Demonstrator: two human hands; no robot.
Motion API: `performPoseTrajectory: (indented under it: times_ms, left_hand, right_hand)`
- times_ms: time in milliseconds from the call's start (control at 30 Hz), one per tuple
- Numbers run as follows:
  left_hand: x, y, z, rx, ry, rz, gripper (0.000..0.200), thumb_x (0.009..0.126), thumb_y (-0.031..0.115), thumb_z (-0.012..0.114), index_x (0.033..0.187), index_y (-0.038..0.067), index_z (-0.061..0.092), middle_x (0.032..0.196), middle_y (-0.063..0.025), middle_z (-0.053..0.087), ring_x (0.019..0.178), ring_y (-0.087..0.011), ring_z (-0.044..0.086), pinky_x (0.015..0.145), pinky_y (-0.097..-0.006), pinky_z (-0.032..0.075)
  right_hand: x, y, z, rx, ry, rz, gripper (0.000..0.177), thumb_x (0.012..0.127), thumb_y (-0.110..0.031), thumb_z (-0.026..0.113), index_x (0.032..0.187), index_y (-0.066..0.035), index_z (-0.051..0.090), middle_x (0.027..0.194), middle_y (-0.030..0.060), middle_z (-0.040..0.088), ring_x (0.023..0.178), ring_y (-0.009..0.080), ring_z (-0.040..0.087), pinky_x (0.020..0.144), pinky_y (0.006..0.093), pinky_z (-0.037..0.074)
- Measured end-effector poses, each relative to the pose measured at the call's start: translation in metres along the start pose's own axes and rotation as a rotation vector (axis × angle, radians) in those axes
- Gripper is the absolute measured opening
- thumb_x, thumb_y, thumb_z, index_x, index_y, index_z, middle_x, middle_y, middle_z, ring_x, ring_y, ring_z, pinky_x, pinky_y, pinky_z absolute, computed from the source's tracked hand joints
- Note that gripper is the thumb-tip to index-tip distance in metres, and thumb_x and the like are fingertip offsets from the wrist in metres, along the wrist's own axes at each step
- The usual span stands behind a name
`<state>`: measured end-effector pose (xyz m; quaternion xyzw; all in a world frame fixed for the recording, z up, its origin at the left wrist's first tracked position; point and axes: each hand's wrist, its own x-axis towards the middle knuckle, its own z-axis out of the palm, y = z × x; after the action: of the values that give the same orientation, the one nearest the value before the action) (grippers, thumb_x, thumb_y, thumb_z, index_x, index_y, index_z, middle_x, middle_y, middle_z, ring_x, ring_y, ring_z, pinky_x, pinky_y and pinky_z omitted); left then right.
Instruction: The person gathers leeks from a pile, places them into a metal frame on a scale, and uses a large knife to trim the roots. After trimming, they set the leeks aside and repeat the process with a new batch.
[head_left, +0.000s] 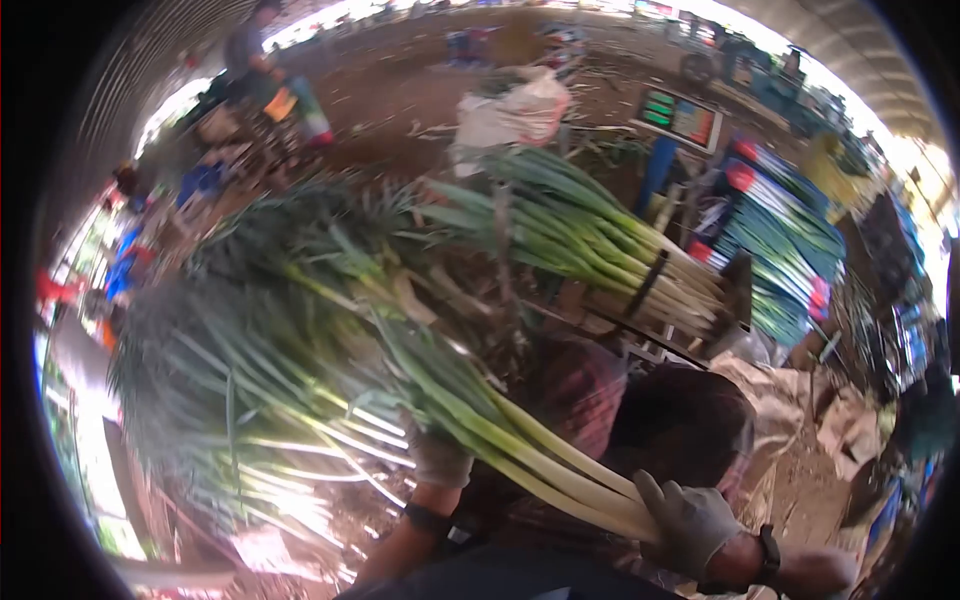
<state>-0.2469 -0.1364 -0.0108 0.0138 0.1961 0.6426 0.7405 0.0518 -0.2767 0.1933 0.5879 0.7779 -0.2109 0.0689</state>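
Observation:
A few long leeks lie slantwise across the front of my body, green leaves up to the left and white ends down to the right. My right hand, in a pale glove, is closed around their white ends. Under the leafy part is my gloved left hand, wrapped against the stalks, its fingers partly hidden by leaves. To the left spreads a big heap of leeks, blurred at its outer edge. Beyond my knees, another bunch of leeks rests on a metal scale frame.
A scale display with green digits stands behind the bunch. Tied leek bundles lie at the right. A white sack stands at the back, brown sacking lies near my right side. Another person is at the upper left.

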Motion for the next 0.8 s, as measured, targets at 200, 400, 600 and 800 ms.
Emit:
performPoseTrajectory:
  times_ms: [200,400,600,800]
  left_hand:
    - [0.032,0.01,0.047,0.15,0.032,0.091,0.071,0.098,0.063,0.046,0.148,0.014,0.046,0.148,-0.0092,0.051,0.134,-0.0302,0.048,0.116,-0.0482,0.036]
    - [0.081,0.033,0.149,0.413,-0.196,0.225,0.052,0.107,0.045,0.038,0.146,0.012,0.047,0.143,-0.0072,0.054,0.13,-0.0254,0.052,0.114,-0.0436,0.039]
    - [0.168,0.007,0.247,0.32,-0.469,0.118,0.052,0.107,0.044,0.041,0.146,0.011,0.047,0.145,-0.0066,0.053,0.133,-0.0249,0.05,0.116,-0.0443,0.035]
    - [0.28,-0.061,0.276,0.219,-0.515,-0.015,0.05,0.101,0.045,0.056,0.136,0.008,0.057,0.135,-0.0068,0.062,0.126,-0.0248,0.055,0.114,-0.0447,0.038]
  right_hand:
    - [0.01,0.023,-0.041,-0.045,0.086,-0.014,0.085,0.073,-0.034,0.081,0.141,-0.001,0.042,0.088,0.0159,0.062,0.077,0.0359,0.066,0.067,0.0468,0.053]
    - [0.051,0.082,-0.059,-0.091,0.398,-0.076,0.086,0.066,-0.022,0.082,0.141,-0.003,0.045,0.09,0.0144,0.062,0.079,0.0355,0.066,0.067,0.0459,0.054]
    - [0.118,0.156,-0.093,-0.067,0.562,0.063,0.082,0.067,-0.02,0.08,0.142,-0.009,0.048,0.106,0.0181,0.066,0.088,0.0386,0.068,0.076,0.0459,0.057]
    - [0.187,0.268,-0.118,0.005,0.514,0.219,0.082,0.066,-0.02,0.079,0.142,-0.012,0.049,0.109,0.0192,0.069,0.098,0.0382,0.069,0.088,0.046,0.054]
